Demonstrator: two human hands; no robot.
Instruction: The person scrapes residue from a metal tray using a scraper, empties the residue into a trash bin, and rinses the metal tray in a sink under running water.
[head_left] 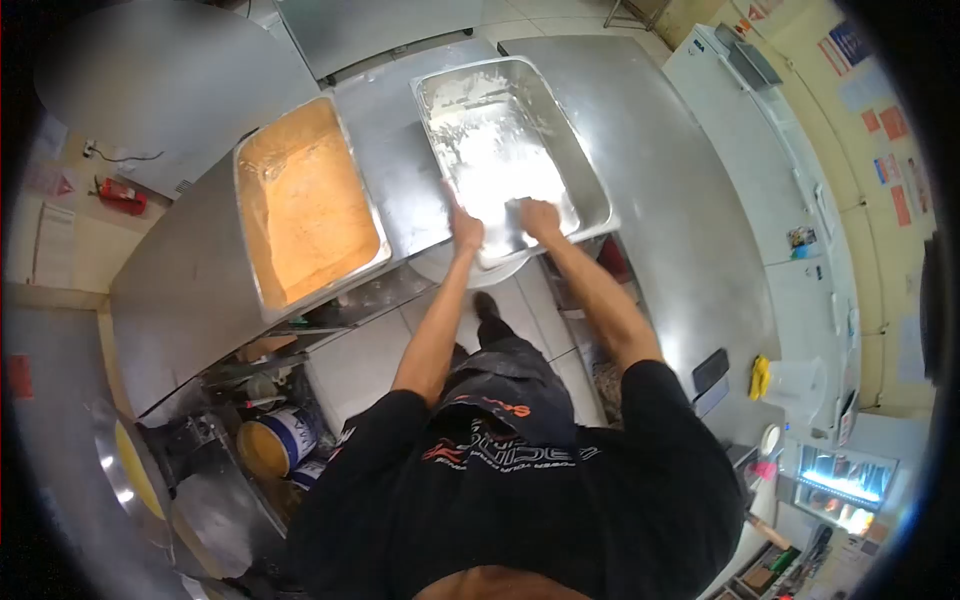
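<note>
On the left, a paint-style bucket (280,442) lies tipped on its side below the steel desk (195,265). On the desk above, a deep pan of orange mix (315,215) rests with its near end by the front edge, probably to keep it within reach. Next comes the left hand (466,231), its fingers curled in at the side rim of the second pan (565,142), seemingly to steady it; how firmly they grip, I cannot tell. This pan, streaked with white residue, sits mid-desk, its near end jutting past the edge above a white round container (510,272), perhaps so that whatever comes off drops there. The right hand (541,218), over the pan's near end, has its fingers closed, apparently round a dark flat tool (514,219) too blurred to name, held low against the metal as if for scraping. Further right, a phone (711,371) and a clear tub (800,388) with a yellow item (760,377) beside it stand apart from the pans.
</note>
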